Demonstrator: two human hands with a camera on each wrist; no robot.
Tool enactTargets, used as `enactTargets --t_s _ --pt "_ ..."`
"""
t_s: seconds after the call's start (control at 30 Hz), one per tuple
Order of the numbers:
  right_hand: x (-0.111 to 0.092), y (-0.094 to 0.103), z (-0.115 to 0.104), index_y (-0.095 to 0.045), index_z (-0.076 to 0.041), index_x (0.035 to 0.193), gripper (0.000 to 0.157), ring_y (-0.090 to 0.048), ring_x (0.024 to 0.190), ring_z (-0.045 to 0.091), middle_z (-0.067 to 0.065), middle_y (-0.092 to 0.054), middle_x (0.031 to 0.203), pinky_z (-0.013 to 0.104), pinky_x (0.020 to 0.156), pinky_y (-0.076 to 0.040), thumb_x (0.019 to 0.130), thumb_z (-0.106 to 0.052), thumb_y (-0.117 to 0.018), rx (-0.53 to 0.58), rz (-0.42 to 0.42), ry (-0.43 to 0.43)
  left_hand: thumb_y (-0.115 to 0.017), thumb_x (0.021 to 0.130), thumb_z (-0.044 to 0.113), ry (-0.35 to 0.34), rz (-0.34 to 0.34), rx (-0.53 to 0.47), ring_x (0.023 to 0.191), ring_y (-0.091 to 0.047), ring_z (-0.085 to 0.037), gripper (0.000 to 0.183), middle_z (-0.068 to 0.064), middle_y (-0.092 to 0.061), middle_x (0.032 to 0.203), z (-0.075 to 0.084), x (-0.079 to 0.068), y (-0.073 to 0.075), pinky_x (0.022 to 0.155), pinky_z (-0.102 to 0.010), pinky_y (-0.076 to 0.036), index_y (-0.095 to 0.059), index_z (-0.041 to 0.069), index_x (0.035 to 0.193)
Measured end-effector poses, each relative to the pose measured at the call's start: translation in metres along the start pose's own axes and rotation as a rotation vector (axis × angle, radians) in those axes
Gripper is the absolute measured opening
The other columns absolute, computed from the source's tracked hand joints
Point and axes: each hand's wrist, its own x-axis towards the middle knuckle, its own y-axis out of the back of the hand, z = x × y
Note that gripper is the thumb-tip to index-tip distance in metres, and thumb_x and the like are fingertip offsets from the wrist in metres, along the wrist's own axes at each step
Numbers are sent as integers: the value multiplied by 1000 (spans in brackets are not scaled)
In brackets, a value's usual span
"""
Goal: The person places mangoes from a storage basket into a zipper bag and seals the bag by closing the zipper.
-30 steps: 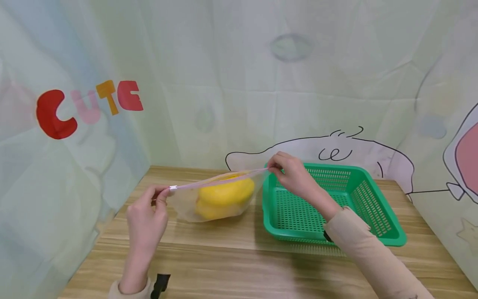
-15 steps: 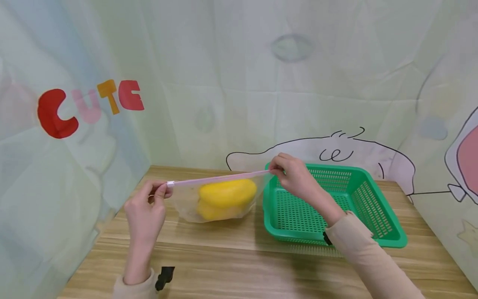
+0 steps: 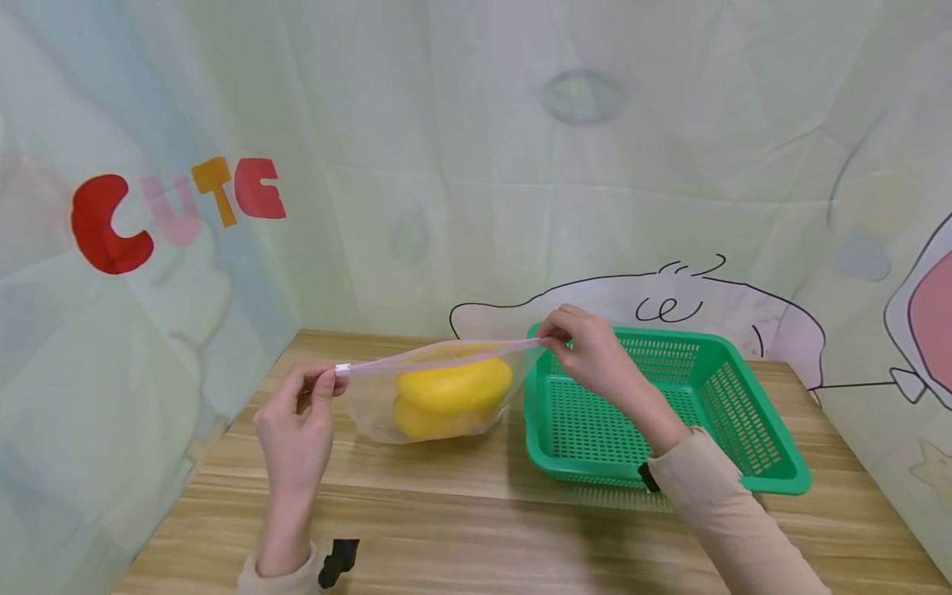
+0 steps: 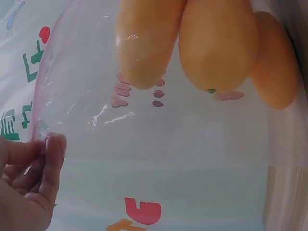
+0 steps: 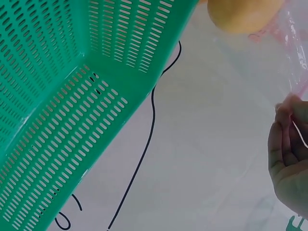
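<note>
A clear zipper bag [image 3: 372,413] with a pink top strip hangs between my hands, its mouth slightly parted. Inside lie yellow mangoes [image 3: 454,387]; in the left wrist view three mangoes [image 4: 216,48] show through the film. With thumb and fingers my left hand [image 3: 297,421] pinches the bag's left top corner, at the white slider [image 3: 343,370]. The opposite top corner is pinched by my right hand [image 3: 587,343], which is in front of the green basket's left part. In the right wrist view, my right hand [image 5: 291,154] grips the strip's end.
A green plastic basket [image 3: 766,413] with slotted sides stands right of the bag on the wood-grain table [image 3: 461,529]. Behind and to both sides hangs a printed cloth backdrop [image 3: 446,165], close to the table's edges.
The bag's mouth was parted one second ago, drawn straight and flat half a second ago, and is parted again now. Both hands keep their pinch and have shifted only slightly.
</note>
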Motion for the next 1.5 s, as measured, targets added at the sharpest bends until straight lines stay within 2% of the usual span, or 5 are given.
enactTargets --t_s 0.27,0.5,0.7,1.13,1.5 --pt "0 3 -8 -70 -11 94 11 -59 83 17 1 -69 95 32 75 -52 85 -5 -69 -31 -2 3 -61 90 -2 -9 -2 -17 73 -59 14 8 -21 -70 79 4 0 0 75 -2 -48 -67 -8 88" --pt "2 -12 -23 -71 -9 90 8 -55 81 22 3 -71 88 31 74 -44 89 -6 -64 -43 142 143 -61 89 -4 -40 4 -25 73 -59 14 7 -21 -69 78 5 -1 -3 74 -3 -49 -66 -8 88" --pt "1 -31 -46 -70 -12 96 10 -53 86 19 0 -70 94 34 78 -40 92 -13 -61 -26 206 171 -61 88 -7 -73 10 -27 73 -58 14 5 -22 -69 77 4 -2 -7 73 -3 -49 -66 -9 88" --pt "6 -56 -103 -68 -16 106 16 -54 100 16 -7 -67 104 35 91 -40 90 -21 -65 -135 148 258 -61 87 -8 -110 2 -36 73 -59 12 5 -20 -70 77 5 -3 -10 72 -4 -50 -66 -8 87" --pt "15 -81 -130 -69 -19 107 19 -57 100 14 -8 -68 105 32 90 -41 89 -24 -66 -245 172 342 -60 88 -8 -109 6 -23 72 -59 12 5 -20 -69 77 5 -4 -7 71 -4 -49 -66 -8 88"
